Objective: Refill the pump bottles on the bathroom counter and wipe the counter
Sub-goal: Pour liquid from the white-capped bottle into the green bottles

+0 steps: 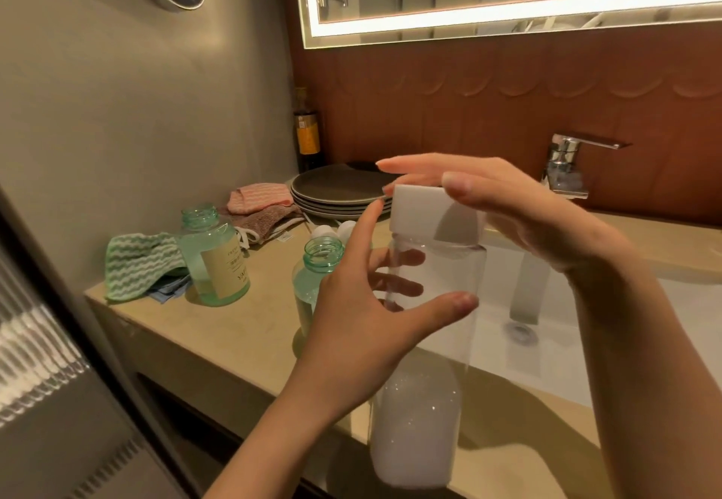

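A tall clear refill bottle [429, 342] with a square white cap [422, 209] stands tilted over the counter's front edge, with white liquid in its lower part. My left hand [363, 326] grips its upper body: thumb in front, fingers showing through the plastic, index finger up at the cap's left edge. My right hand [519, 217] lies over the cap with straight fingers and the thumb at its top front edge. Two green pump bottles stand with open necks, one labelled [213, 256] at the left, one [314, 283] just behind my left hand. White pump heads [336, 229] lie behind them.
A green striped cloth [140, 264] on a blue one [168, 291] lies at the beige counter's [234, 342] left end. Pink [260, 197] and brown [265, 221] cloths, stacked dark plates [336, 192] and a dark bottle [306, 131] sit at the back. The sink [554, 326] and faucet [566, 170] are to the right.
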`<control>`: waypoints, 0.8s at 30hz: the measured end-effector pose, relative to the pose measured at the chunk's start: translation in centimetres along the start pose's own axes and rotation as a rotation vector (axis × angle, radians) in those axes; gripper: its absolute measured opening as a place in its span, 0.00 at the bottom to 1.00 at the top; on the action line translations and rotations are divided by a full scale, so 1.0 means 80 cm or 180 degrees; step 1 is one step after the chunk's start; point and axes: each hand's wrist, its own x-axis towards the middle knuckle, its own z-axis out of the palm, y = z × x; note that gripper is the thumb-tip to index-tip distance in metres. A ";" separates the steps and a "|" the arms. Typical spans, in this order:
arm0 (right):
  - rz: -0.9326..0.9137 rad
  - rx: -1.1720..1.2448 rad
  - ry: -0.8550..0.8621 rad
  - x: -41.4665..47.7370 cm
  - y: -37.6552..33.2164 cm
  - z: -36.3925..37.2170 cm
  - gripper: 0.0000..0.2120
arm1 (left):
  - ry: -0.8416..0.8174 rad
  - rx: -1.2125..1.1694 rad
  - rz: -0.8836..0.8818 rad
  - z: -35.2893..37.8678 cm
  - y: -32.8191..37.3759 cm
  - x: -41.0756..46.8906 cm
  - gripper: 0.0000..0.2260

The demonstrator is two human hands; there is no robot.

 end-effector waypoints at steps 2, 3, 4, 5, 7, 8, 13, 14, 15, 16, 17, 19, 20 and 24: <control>-0.0075 0.0449 -0.0342 -0.004 0.004 -0.003 0.43 | -0.0017 0.0000 -0.0003 -0.003 0.000 -0.001 0.46; -0.0106 0.0598 -0.0398 -0.007 0.005 -0.005 0.42 | -0.0016 0.0006 -0.0005 -0.004 0.000 -0.002 0.47; -0.0102 0.0681 -0.0349 -0.008 0.004 -0.007 0.40 | -0.0008 0.0023 -0.0004 -0.005 0.001 -0.002 0.48; -0.0076 0.0678 -0.0215 -0.009 0.002 -0.008 0.37 | 0.0012 0.0044 -0.0007 -0.006 0.001 -0.003 0.49; 0.0028 0.0321 0.0128 -0.008 -0.001 -0.008 0.31 | 0.0081 0.0079 -0.0034 -0.004 0.002 -0.003 0.50; 0.0091 0.0000 0.0286 -0.005 -0.004 -0.005 0.27 | 0.0109 0.0083 -0.0050 -0.002 0.001 -0.004 0.50; -0.0026 -0.0819 0.0609 0.000 -0.010 0.005 0.21 | 0.0124 0.0018 -0.0046 0.000 -0.001 -0.005 0.52; -0.0047 -0.0521 0.0370 -0.002 -0.011 0.003 0.23 | 0.0113 -0.0034 -0.0046 -0.002 0.000 -0.004 0.53; -0.0060 -0.0213 0.0084 -0.004 -0.011 0.000 0.27 | 0.0090 -0.0102 -0.0049 -0.005 0.001 -0.003 0.52; -0.0139 0.0071 -0.0162 -0.007 -0.010 -0.004 0.30 | 0.0047 -0.0182 -0.0053 -0.008 0.001 -0.003 0.52; -0.0230 0.0311 -0.0362 -0.010 -0.008 -0.007 0.29 | -0.0010 -0.0272 -0.0059 -0.012 0.002 -0.002 0.51; -0.0284 0.0514 -0.0428 -0.014 -0.011 -0.008 0.23 | -0.0121 -0.0408 -0.0079 -0.017 0.004 -0.003 0.50; -0.0261 0.0493 -0.0320 -0.014 -0.013 -0.008 0.21 | -0.0147 -0.0407 -0.0059 -0.018 0.005 -0.004 0.50; -0.0073 -0.0614 0.0210 -0.007 -0.016 -0.001 0.20 | -0.0073 -0.0182 0.0000 -0.013 0.003 -0.008 0.47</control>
